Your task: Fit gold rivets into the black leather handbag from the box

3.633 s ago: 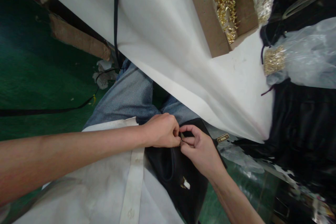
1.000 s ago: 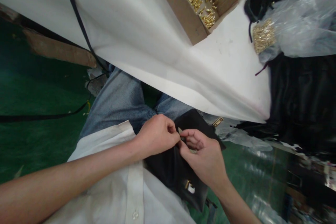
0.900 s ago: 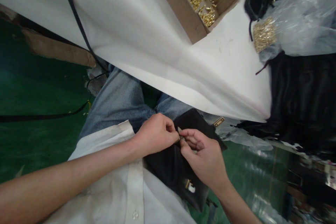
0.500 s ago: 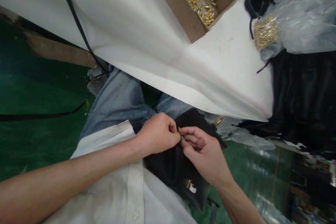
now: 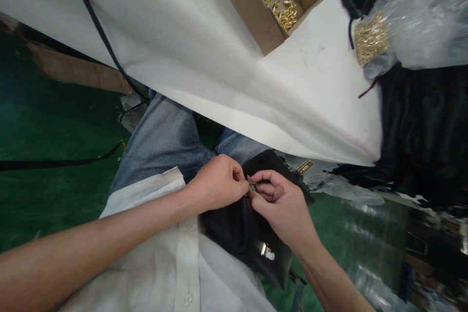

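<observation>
On my lap lies a black leather bag (image 5: 234, 231) with a gold-and-white metal fitting (image 5: 267, 251) near its lower edge and a gold zipper pull (image 5: 304, 166) at its far corner. Above it, my left hand (image 5: 219, 183) is closed in a pinch, its fingertips meeting those of my right hand (image 5: 281, 202). Thumb and fingers of the right hand pinch a small metal piece (image 5: 252, 185); its exact kind is too small to make out. What the left fingertips grip is hidden behind them.
A white-covered table (image 5: 175, 48) rises in front of my knees. On it are a cardboard box (image 5: 252, 14) of small gold metal parts, a clear bag (image 5: 372, 38) of similar parts and plastic wrap (image 5: 431, 24). Black material (image 5: 424, 122) lies at the right; a black strap (image 5: 93, 14) hangs at left.
Both hands have shifted slightly up and left, still together over the bag. The small metal piece shows a little more between the fingertips.
</observation>
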Available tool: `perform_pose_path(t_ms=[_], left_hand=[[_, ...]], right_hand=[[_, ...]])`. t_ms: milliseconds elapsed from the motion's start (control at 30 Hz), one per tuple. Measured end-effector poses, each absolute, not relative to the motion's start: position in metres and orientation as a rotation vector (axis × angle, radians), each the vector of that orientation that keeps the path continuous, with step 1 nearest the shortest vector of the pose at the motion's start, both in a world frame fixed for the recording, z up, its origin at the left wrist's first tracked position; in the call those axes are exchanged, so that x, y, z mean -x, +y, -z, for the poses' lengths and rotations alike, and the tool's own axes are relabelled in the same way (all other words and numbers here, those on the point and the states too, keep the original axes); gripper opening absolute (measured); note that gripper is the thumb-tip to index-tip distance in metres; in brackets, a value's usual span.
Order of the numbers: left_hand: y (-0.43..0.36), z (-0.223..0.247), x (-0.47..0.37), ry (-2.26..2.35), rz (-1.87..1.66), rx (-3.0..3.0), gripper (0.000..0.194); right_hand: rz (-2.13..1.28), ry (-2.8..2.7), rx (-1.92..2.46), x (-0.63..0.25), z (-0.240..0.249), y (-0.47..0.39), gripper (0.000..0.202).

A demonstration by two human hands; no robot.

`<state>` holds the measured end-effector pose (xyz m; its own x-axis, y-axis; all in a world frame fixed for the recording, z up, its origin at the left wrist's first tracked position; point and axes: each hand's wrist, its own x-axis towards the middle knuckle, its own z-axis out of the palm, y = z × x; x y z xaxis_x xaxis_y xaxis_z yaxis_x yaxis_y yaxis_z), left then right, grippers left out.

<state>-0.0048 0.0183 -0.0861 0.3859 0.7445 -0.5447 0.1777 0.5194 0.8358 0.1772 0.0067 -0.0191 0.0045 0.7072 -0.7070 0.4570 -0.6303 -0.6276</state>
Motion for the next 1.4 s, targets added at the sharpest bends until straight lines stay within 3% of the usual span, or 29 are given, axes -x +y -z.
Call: perform_pose_path(t_ms=[267,400,533,733,900,1000,1133,1300,1400], left_hand=[[0.024,0.082,0.012,1.113,-0.41,-1.037,0.015],[0.026,0.073,0.031,0.987,-0.33,-0.997,0.034],[0.014,0.065,0.044,0.975,-0.409,-1.125,0.029],[-0.014,0.071,0.031,1.048,-0.571,-1.589,0.013],[-0.022,0.077,0.029,1.032,-0.637,-1.79,0.021],[-0.025,0.077,0.036,0.998,-0.633,-1.733,0.016],[-0.035,0.08,0.044,0.988,-0.594,-1.604,0.042],[-0.044,0.092,0.037,0.997,-0.695,-1.437,0.012],[-0.042,0.099,0.032,0.947,-0.746,-1.369,0.014]], right_hand=[[-1.724,-1.23,2.012,-0.176,0.018,0.011,0.024],[-1.734,-1.296,1.987,-0.179,0.019,0.014,0.023],[-1.768,-1.375,1.982,-0.181,0.02,0.018,0.027],[-1.686,-1.66,1.936,-0.179,0.01,0.021,0.014],[-1.67,-1.751,1.942,-0.18,0.005,0.022,0.016],[-1.67,-1.736,1.936,-0.18,0.006,0.022,0.018],[-1.691,-1.724,1.936,-0.182,0.006,0.021,0.014],[-1.866,-1.595,1.911,-0.186,0.005,0.023,0.012],[-1.91,-1.625,1.872,-0.184,0.004,0.025,0.01]])
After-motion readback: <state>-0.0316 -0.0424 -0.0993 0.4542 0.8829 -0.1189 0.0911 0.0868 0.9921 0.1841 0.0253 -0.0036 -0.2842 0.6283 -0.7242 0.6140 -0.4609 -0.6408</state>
